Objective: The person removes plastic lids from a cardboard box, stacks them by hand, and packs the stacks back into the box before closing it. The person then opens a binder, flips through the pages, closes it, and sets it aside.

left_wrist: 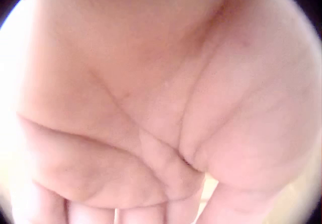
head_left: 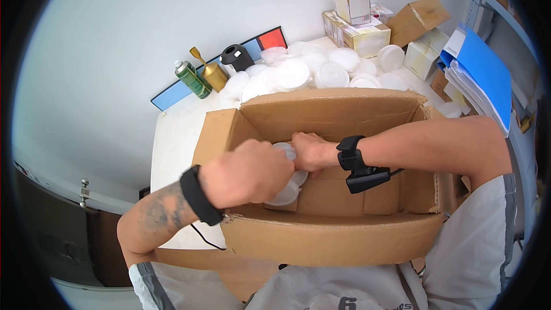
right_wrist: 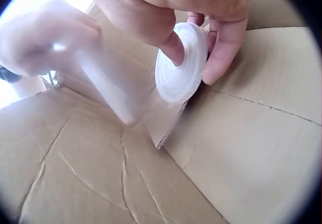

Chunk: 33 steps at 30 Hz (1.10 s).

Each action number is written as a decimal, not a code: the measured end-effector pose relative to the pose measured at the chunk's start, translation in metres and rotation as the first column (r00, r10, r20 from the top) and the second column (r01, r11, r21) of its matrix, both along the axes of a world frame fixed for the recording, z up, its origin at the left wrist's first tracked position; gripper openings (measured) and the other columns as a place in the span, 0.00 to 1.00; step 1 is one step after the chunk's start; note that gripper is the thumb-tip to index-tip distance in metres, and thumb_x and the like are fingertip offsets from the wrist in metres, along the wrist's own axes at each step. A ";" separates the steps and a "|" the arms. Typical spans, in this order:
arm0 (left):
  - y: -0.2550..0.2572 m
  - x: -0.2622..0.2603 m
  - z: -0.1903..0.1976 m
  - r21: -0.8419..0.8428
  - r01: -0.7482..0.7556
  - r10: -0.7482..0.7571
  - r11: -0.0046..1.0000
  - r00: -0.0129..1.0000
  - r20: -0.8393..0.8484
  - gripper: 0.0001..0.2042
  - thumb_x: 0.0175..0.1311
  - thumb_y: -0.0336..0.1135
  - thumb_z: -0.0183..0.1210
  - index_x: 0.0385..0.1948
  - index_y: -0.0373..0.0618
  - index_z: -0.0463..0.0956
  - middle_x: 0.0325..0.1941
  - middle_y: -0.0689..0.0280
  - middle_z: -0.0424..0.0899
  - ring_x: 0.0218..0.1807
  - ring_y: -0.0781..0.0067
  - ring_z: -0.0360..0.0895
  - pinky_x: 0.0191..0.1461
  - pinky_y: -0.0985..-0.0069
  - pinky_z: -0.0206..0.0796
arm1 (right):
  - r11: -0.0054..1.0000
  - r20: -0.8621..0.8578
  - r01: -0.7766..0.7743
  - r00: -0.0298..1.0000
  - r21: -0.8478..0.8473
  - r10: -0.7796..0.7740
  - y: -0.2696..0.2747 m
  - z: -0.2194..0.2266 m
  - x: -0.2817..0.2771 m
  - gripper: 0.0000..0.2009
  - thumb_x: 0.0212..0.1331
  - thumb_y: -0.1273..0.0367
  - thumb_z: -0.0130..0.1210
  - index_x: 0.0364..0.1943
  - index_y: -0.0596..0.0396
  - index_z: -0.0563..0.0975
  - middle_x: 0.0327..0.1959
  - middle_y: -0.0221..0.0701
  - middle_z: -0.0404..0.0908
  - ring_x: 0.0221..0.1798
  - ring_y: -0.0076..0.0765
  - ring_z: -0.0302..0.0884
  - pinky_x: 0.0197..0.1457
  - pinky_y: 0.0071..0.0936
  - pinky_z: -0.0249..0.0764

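Observation:
Both hands work inside an open cardboard box (head_left: 333, 238). My right hand (head_left: 313, 150) reaches down into it and pinches a round, translucent plastic lid (right_wrist: 178, 75), thumb on one face and fingers behind. To the left, my left hand (head_left: 252, 171) holds another clear lid (right_wrist: 108, 88), blurred in the right wrist view and seen nearly edge-on. Its palm (left_wrist: 126, 103) fills the left wrist view, hiding what the fingertips grip. Below the hands in the head view, more plastic lids (head_left: 284, 195) overlap at the box's left end.
Behind the box a heap of plastic lids (head_left: 293, 73) covers the white table (head_left: 178, 155). A green spray can (head_left: 193, 80), a gold-coloured object (head_left: 214, 76) and a black cylinder (head_left: 236, 57) stand back left. Cardboard boxes (head_left: 359, 34) and a blue folder (head_left: 482, 74) are at the right.

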<state>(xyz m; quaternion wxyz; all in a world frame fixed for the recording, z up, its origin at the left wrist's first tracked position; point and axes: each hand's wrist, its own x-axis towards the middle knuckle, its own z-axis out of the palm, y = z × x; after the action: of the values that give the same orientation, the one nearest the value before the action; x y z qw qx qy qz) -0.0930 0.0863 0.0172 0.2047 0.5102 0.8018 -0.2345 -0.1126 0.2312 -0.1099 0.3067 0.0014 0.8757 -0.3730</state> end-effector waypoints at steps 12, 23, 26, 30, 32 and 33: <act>0.020 -0.105 0.039 0.710 -0.133 0.411 0.692 0.881 -0.235 0.21 0.75 0.46 0.57 0.52 0.33 0.78 0.32 0.47 0.87 0.35 0.46 0.85 0.42 0.56 0.77 | 0.941 0.028 -0.331 0.942 -0.067 0.334 0.024 0.094 0.018 0.20 0.63 0.64 0.61 0.51 0.69 0.78 0.41 0.41 0.86 0.32 0.32 0.85 0.34 0.30 0.82; 0.018 -0.037 0.019 0.451 -0.161 0.256 0.878 0.954 -0.157 0.16 0.66 0.39 0.66 0.48 0.38 0.80 0.37 0.50 0.87 0.42 0.44 0.84 0.46 0.55 0.76 | 0.991 -0.381 0.082 0.917 -0.102 -0.115 0.142 0.186 -0.031 0.23 0.69 0.53 0.62 0.48 0.64 0.78 0.40 0.35 0.83 0.40 0.27 0.82 0.37 0.26 0.86; 0.019 -0.033 0.010 0.574 -0.090 0.230 0.814 0.957 -0.175 0.25 0.66 0.40 0.67 0.59 0.37 0.73 0.44 0.49 0.84 0.46 0.44 0.83 0.49 0.56 0.76 | 0.974 -0.459 0.218 0.860 -0.064 -0.223 0.168 0.163 -0.041 0.27 0.70 0.51 0.62 0.54 0.66 0.75 0.47 0.38 0.80 0.44 0.32 0.83 0.43 0.28 0.88; 0.025 -0.049 -0.002 0.584 -0.091 0.228 0.807 0.959 -0.166 0.29 0.64 0.41 0.69 0.63 0.37 0.70 0.49 0.50 0.80 0.48 0.46 0.82 0.51 0.58 0.75 | 0.931 -0.375 0.178 0.879 -0.319 -0.296 0.191 0.147 -0.025 0.28 0.71 0.54 0.61 0.61 0.66 0.71 0.51 0.39 0.78 0.53 0.34 0.81 0.51 0.28 0.88; 0.032 -0.050 -0.009 0.550 0.062 0.134 0.833 0.942 -0.308 0.27 0.63 0.41 0.71 0.59 0.37 0.72 0.49 0.53 0.79 0.50 0.48 0.82 0.51 0.58 0.75 | 0.955 -0.392 0.222 0.875 -0.195 -0.284 0.193 0.133 -0.012 0.27 0.71 0.55 0.61 0.60 0.64 0.72 0.51 0.38 0.78 0.55 0.34 0.80 0.55 0.31 0.86; 0.035 -0.050 -0.010 0.545 0.067 0.126 0.836 0.942 -0.310 0.27 0.63 0.41 0.71 0.59 0.37 0.72 0.49 0.53 0.79 0.50 0.48 0.82 0.51 0.58 0.75 | 0.970 -0.394 0.216 0.886 -0.111 -0.242 0.197 0.129 -0.009 0.25 0.71 0.55 0.62 0.60 0.61 0.73 0.52 0.38 0.79 0.54 0.32 0.80 0.56 0.33 0.84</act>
<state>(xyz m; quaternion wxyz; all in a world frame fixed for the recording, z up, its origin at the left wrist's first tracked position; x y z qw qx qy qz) -0.1427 0.1211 0.0069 -0.0847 0.4875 0.8658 -0.0748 -0.1221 0.4283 0.0193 0.0725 0.0175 0.9013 -0.4267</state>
